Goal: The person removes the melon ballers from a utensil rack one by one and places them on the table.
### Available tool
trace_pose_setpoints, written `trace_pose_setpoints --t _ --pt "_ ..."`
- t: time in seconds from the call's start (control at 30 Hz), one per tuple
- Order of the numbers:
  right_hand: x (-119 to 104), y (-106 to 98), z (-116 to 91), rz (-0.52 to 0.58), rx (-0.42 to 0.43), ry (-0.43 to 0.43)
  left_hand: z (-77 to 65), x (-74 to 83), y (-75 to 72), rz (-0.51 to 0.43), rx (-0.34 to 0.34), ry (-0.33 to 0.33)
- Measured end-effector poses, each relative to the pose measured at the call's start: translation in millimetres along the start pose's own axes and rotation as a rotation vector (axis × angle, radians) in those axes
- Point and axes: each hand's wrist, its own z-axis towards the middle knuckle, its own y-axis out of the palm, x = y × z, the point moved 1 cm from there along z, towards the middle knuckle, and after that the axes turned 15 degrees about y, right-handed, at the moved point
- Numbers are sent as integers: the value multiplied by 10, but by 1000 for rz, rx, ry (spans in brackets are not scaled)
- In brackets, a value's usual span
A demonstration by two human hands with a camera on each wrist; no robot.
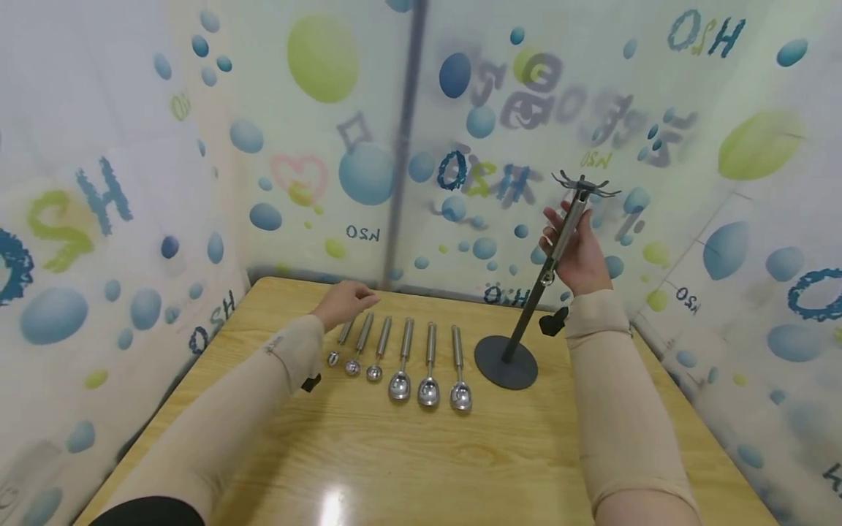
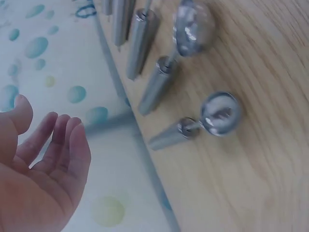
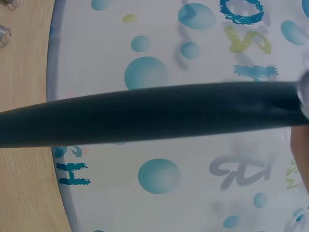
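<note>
A dark metal stand (image 1: 534,310) with a round base (image 1: 505,374) and a hooked top (image 1: 584,186) rises from the table. A metal-handled utensil (image 1: 567,230) with a small round end hangs along its pole. My right hand (image 1: 585,256) cups loosely behind pole and handle, fingers on the left, thumb on the right. My left hand (image 1: 343,301) hovers with nothing in it over the handle ends of several metal scoops; the left wrist view shows its fingers loosely bent. Small round scoops (image 1: 352,367) lie on the left, larger oval scoops (image 1: 429,392) on the right.
The wooden table (image 1: 368,467) runs back to a patterned curtain (image 1: 368,248) that also encloses both sides. The scoops lie in a row, handles toward the back, left of the stand's base. Black wrist mounts (image 1: 554,321) sit under the sleeves.
</note>
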Motion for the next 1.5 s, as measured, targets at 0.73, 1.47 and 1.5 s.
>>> trace_pose_setpoints --t 0.73,1.47,1.5 --pt "-88 34 -203 -413 7 -159 351 1059 327 -121 -53 228" --pt "-265 435 -64 -81 144 -386 593 1588 510 -174 -33 334" --pt "-260 444 -53 -90 151 -387 620 1631 512 -175 -26 345"
